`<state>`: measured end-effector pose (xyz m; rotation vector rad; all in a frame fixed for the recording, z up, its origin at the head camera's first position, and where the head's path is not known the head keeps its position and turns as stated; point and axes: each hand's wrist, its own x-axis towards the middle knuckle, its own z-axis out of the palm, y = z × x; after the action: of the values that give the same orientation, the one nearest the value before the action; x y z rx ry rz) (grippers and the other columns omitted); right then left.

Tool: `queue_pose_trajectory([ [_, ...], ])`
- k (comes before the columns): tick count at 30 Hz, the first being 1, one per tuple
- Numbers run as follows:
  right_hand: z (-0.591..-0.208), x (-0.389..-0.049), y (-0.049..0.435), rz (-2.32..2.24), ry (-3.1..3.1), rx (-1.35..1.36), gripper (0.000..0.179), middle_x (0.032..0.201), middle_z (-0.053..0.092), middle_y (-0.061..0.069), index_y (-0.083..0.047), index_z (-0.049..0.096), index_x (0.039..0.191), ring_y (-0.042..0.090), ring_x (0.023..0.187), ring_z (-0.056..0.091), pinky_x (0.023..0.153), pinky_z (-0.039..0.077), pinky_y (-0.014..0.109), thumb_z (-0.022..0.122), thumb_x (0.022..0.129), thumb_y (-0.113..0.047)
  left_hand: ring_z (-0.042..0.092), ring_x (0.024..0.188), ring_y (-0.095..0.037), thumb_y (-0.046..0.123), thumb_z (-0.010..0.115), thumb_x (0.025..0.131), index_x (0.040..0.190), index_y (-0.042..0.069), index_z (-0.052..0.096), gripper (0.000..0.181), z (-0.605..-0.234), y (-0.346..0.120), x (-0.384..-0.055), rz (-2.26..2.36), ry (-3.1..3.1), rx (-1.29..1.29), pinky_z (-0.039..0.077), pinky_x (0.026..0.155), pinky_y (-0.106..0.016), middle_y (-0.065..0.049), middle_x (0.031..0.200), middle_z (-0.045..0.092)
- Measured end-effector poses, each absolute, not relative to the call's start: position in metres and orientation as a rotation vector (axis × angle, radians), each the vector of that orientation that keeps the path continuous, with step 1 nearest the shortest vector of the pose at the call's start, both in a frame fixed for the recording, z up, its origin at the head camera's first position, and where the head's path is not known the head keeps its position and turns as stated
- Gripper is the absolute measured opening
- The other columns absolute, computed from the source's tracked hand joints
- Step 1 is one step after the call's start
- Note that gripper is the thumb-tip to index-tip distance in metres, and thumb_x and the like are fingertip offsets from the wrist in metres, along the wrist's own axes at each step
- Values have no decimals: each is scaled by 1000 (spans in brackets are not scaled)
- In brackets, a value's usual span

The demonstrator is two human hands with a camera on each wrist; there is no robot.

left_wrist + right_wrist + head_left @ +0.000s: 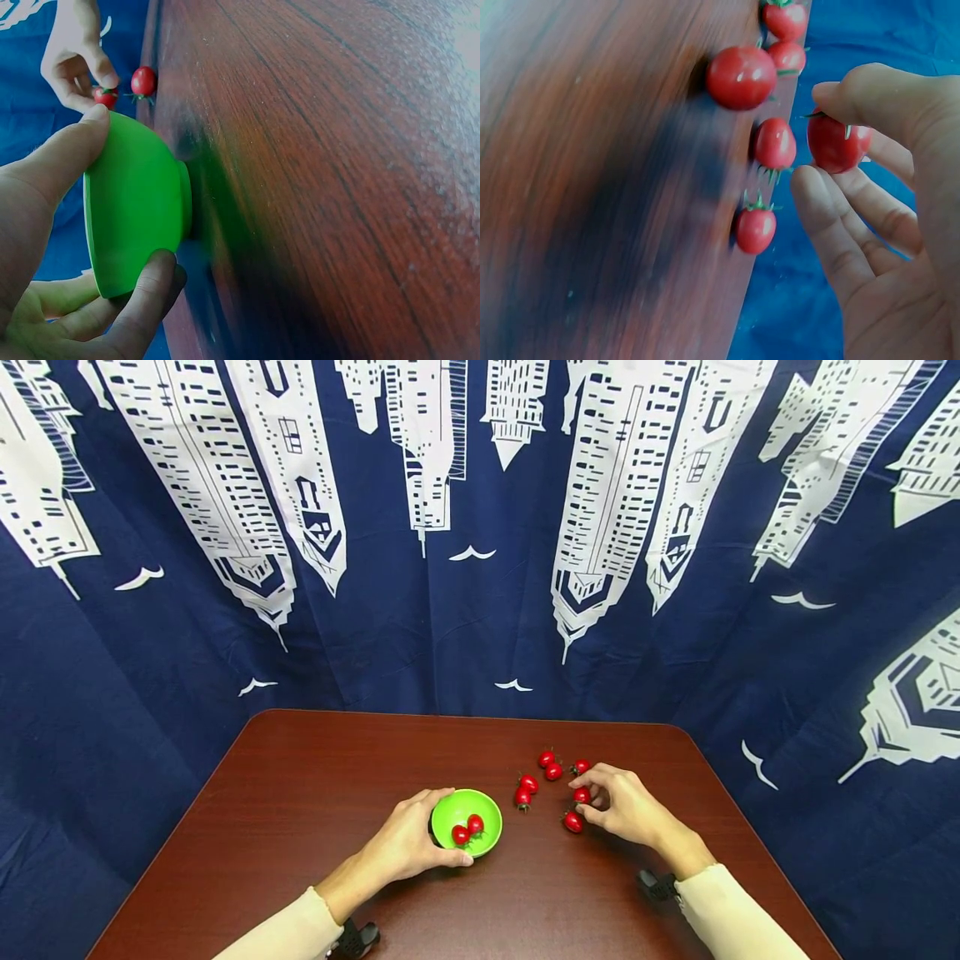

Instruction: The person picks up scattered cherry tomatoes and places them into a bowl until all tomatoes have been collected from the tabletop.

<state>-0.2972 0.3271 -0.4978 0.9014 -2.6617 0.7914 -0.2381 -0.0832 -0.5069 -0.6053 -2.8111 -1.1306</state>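
Observation:
My left hand (416, 835) grips a small green bowl (491, 810), thumb on the near side and fingers round the far side. Two cherry tomatoes (475, 824) with green stems lie inside it. In the left wrist view the bowl (135, 202) appears side-on, its inside hidden. Over to the right, my right hand (626, 806) pinches a cherry tomato (838, 142) between thumb and fingers, raised off the table. One loose cherry tomato (573, 822) lies just below that hand, and another (581, 767) is by its fingertips.
Several more cherry tomatoes (528, 784) lie between the bowl and my right hand, some touching in pairs. Everything stands on a dark red-brown wooden table (337, 768). Behind it hangs a blue cloth (390, 635) with white building prints.

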Motion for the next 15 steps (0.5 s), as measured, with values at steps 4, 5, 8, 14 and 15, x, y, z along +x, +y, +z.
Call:
queue_pose_trajectory([
  [4,-498,-296,319,805,-2627,928,33,103,77,-1,-6,84,117,12,83,75,72,67,26,96,87,2,74,135,-38,47,114,70,160,2,65,112,-510,-84,-238,-1143,-2803,-616,63,115,-60,-17,149,76],
  [5,-498,-296,317,799,-2614,937,33,102,77,-1,-8,84,116,12,82,75,72,66,26,97,87,1,74,135,-39,48,113,70,160,2,65,112,-511,-84,-238,-1147,-2793,-623,63,114,-60,-17,148,76],
  [8,-497,-296,311,789,-2585,959,33,99,76,-4,-11,84,115,9,81,73,70,65,26,98,87,-1,75,130,-38,53,109,75,160,1,64,109,-519,-87,-242,-1141,-2736,-675,65,110,-56,-17,145,77],
  [14,-491,-294,295,800,-2575,995,31,98,76,-4,-9,84,114,9,80,72,70,64,25,100,88,-5,73,132,-41,54,109,75,159,2,65,108,-521,-86,-244,-1123,-2731,-674,64,111,-58,-17,145,77],
  [15,-490,-294,292,807,-2578,996,30,98,75,-4,-8,84,114,9,80,72,69,63,25,100,88,-5,73,133,-43,52,111,72,159,2,65,110,-514,-84,-241,-1148,-2757,-645,63,112,-62,-18,146,77],
])
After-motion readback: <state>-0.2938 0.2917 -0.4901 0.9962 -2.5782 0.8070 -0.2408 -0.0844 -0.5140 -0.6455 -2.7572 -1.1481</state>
